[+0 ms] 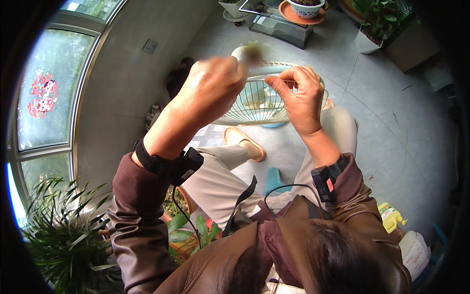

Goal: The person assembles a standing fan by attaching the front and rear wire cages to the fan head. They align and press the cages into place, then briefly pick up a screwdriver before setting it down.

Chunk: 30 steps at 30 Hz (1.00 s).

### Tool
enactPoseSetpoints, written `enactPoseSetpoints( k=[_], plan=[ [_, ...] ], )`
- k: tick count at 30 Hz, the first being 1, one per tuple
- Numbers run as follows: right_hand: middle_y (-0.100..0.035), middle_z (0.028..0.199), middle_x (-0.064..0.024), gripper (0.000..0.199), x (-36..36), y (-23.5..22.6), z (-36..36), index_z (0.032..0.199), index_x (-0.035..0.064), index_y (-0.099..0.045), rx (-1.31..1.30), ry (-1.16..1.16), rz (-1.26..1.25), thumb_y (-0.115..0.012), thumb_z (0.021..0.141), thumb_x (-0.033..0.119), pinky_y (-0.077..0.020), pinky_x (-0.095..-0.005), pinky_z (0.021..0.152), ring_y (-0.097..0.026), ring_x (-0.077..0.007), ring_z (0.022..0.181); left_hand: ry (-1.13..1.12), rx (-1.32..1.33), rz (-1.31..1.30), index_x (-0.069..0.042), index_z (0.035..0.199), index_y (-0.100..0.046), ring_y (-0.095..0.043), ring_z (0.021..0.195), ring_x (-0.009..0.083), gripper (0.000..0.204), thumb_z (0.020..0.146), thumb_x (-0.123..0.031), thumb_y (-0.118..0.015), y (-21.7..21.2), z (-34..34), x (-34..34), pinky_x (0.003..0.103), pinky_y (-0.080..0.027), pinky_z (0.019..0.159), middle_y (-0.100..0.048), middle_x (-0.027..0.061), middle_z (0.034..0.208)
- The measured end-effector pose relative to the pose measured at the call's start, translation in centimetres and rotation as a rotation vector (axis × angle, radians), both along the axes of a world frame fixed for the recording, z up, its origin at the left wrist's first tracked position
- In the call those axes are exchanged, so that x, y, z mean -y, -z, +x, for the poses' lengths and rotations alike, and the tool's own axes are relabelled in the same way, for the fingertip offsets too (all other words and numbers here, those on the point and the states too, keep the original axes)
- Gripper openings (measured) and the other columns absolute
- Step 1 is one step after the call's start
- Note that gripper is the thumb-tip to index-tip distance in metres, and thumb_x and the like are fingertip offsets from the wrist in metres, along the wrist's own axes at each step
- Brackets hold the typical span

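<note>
A round, pale wire guard that looks like a fan's (pixel 259 113) stands in front of my knees, with thin ribs and a light blue-green rim. Thumb and fingers of my right hand (pixel 304 95) pinch that rim on its right side. My left hand (pixel 213 83) is closed in a fist at the rim's left, its knuckles smeared by motion. What the fist holds, if anything, is hidden. Just past its knuckles shows a blurred brown tuft (pixel 253 55) beside a white rounded shape; I cannot tell whether either touches the hand. Pale blue-green parts show through the wires.
Beyond the guard, a glass tank (pixel 281 33) bears a potted plant on an orange saucer (pixel 296 18). Another white pot (pixel 367 41) stands far right. A spiky plant (pixel 68 235) is by the window at left. A yellow bottle (pixel 390 217) stands at my right.
</note>
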State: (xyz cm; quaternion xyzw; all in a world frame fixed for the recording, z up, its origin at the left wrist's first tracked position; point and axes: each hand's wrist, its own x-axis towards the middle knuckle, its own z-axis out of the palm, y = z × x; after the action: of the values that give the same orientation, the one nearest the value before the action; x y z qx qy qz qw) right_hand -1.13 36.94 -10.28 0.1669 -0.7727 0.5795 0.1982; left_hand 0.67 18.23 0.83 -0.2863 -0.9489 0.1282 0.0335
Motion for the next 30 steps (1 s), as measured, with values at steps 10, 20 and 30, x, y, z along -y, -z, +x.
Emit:
enactPoseSetpoints(
  k=[10, 20, 30],
  plan=[
    [-0.063, 0.071, 0.0005, 0.017, -0.4, 0.0, 0.2, 0.077, 0.0099, -0.066, -0.058, -0.04, -0.019, -0.08, 0.078, 0.018, -0.0401, -0.0337, 0.074, -0.056, -0.0188, 0.071, -0.056, 0.023, -0.014, -0.002, 0.092, -0.056, -0.067, 0.078, 0.0286, 0.026, 0.069, -0.001, -0.07, 0.1, 0.1, 0.2, 0.039, -0.056, 0.062, -0.061, 0.0087, 0.08],
    [-0.054, 0.125, -0.0094, 0.042, -6.2, 4.5, 0.9, 0.118, 0.0096, -0.065, -0.075, 0.258, 0.072, -0.076, 0.078, 0.003, -0.0441, -0.0377, 0.096, -0.049, -0.0258, 0.115, -0.016, 0.018, 0.022, -0.002, 0.093, -0.056, -0.067, 0.079, 0.0321, 0.028, 0.069, -0.002, -0.071, -0.3, -0.1, 0.9, 0.042, -0.056, 0.064, -0.062, 0.0102, 0.08],
    [-0.004, 0.168, -0.0107, 0.083, -2.6, 20.9, 6.3, 0.162, 0.0269, -0.006, 1.599, 0.18, -1.231, -0.029, 0.097, 0.072, -0.0153, -0.071, 0.114, -0.008, -0.0461, 0.152, -0.054, 0.011, -0.047, -0.003, 0.1, -0.061, -0.069, 0.082, 0.0333, 0.03, 0.071, -0.001, -0.071, -1.2, -0.1, 1.4, 0.042, -0.058, 0.067, -0.068, 0.0131, 0.088]
  ],
)
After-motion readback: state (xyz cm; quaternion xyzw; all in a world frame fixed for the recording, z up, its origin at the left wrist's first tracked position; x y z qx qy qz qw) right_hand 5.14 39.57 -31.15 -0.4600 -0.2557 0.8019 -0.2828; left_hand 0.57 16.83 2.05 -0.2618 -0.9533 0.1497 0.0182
